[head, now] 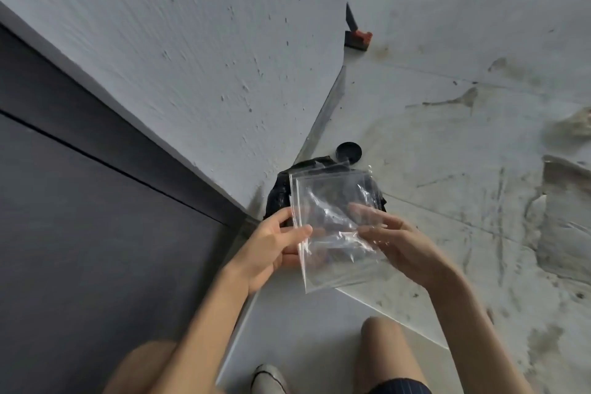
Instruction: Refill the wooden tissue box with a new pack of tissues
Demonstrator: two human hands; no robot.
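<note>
The left hand (pixel 275 243) pinches the left edge of a clear plastic wrapper (pixel 332 198) between thumb and fingers. The right hand (pixel 396 240) lies against the wrapper's right side with fingers stretched fairly straight (blur hides whether they grip it). The wrapper hangs over a black plastic bag (pixel 277 195) in the corner where the grey wall (pixel 192 57) meets the stained floor (pixel 447 137).
</note>
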